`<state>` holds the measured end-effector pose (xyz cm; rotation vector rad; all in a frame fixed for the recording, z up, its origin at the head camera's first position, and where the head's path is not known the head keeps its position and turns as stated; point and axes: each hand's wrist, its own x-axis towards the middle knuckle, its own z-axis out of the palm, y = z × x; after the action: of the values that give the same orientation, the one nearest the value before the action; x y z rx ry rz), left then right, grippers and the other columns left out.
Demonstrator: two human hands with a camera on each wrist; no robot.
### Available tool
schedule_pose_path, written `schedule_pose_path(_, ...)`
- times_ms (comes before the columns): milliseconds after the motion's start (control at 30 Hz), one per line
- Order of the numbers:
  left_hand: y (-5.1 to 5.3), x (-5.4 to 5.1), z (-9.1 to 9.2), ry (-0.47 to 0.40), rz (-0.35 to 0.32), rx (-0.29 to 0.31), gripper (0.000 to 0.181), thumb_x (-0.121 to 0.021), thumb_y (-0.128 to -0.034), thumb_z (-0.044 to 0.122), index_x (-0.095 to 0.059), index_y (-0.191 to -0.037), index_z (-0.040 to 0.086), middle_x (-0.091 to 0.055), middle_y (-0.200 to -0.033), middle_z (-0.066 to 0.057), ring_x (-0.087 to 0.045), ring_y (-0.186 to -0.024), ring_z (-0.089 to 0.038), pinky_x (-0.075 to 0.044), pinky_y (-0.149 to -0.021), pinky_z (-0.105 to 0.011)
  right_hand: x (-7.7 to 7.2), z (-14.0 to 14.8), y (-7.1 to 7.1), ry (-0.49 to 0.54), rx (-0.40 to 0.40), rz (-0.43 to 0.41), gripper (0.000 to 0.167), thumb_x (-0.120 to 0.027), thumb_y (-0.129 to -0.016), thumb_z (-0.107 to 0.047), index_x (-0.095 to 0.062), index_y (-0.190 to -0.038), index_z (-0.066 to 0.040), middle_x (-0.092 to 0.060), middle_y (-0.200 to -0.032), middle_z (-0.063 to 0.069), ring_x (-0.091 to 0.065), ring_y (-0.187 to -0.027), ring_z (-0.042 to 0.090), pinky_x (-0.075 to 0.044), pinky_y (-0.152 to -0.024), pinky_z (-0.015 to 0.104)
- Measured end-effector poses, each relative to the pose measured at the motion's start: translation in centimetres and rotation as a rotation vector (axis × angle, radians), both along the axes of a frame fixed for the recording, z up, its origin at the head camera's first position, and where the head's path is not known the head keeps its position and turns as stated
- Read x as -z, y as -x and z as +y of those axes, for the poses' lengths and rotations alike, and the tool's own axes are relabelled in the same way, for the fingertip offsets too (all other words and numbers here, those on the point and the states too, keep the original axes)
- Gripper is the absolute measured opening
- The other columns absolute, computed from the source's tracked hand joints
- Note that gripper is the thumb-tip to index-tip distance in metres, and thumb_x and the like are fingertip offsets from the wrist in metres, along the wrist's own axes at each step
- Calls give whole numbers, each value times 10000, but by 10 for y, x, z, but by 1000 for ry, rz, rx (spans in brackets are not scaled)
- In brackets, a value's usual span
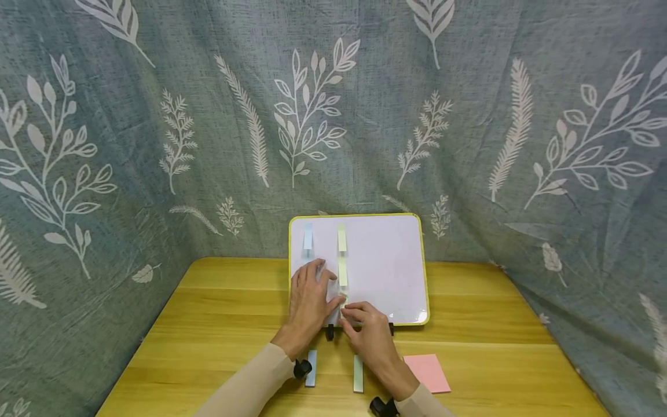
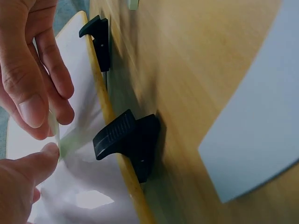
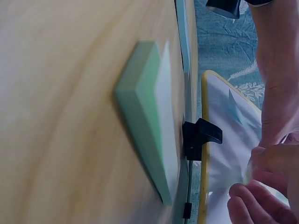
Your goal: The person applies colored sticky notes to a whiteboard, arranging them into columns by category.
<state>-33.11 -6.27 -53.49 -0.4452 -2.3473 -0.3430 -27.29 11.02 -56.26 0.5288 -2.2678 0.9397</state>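
At the lower middle of the whiteboard (image 1: 383,266), my right hand (image 1: 371,339) pinches a small pale green strip (image 2: 54,128) between thumb and fingertips. My left hand (image 1: 308,298) lies over the board's left part with fingers spread, its thumb at the strip's upper end. Close by in the left wrist view are the left thumb (image 2: 44,161) and the right fingers (image 2: 32,100). Above them two yellow-green strips (image 1: 341,238) form a column, and a light blue strip (image 1: 308,237) hangs at upper left. The right wrist view partly hides the held strip behind fingers.
Black clips (image 1: 330,332) hold the board's bottom edge. On the wooden table (image 1: 208,330) in front lie a narrow blue pad (image 1: 311,370), a narrow green pad (image 1: 358,373) and a square pink pad (image 1: 428,373). Patterned cloth (image 1: 365,145) hangs behind and at both sides.
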Motion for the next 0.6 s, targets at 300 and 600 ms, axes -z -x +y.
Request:
schedule_pose_path(300, 4, 3, 3, 1, -45, -36, 612, -1019, -853, 601, -732, -1218, 203, -534, -1703, -194, -551, -1561, -408, -446, -1355, -587, 2, 2, 0, -41, 18, -37, 180, -979, -910, 5, -905, -1074, 22, -854, -1127, 130, -866, -1020, 296, -727, -867, 439)
schedule_pose_path(600, 7, 2, 7, -32, -54, -43, 590, -1026, -837, 594, -730, -1156, 196, -539, -1707, -192, -545, -1559, -398, -445, -1341, -584, 1, 8, -2, -86, 63, -129, 87, -945, -944, -3, -911, -1016, -38, -838, -999, 75, -847, -941, 247, -710, -842, 411)
